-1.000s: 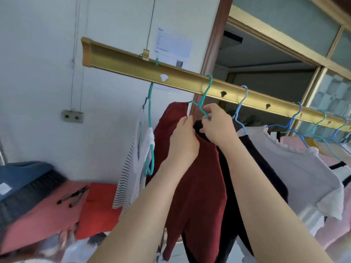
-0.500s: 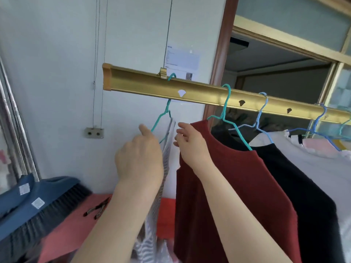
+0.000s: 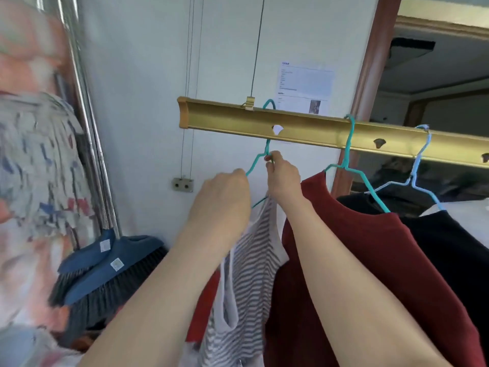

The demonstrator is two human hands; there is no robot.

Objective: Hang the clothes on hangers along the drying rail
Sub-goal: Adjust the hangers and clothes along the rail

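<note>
A gold drying rail (image 3: 304,127) runs from the centre to the right edge. From its left end hangs a teal hanger (image 3: 260,158) carrying a grey-and-white striped top (image 3: 251,263). My right hand (image 3: 281,176) pinches that hanger at its neck just under the rail. My left hand (image 3: 225,197) grips the hanger's left arm and the top's shoulder strap. To the right, a dark red garment (image 3: 370,260) hangs on a second teal hanger (image 3: 349,165), then a black garment (image 3: 449,234) on a light blue hanger (image 3: 420,170).
Two blue brooms (image 3: 105,271) lean against metal poles (image 3: 90,144) at the left by the white wall. Thin cords (image 3: 190,83) drop along the wall to a small wall fitting (image 3: 182,184). A brown door frame (image 3: 370,75) stands behind the rail.
Both hands moved left from the red garment's hanger to the striped top's hanger; the right now pinches its neck and the left grips its arm. The view swung left.
</note>
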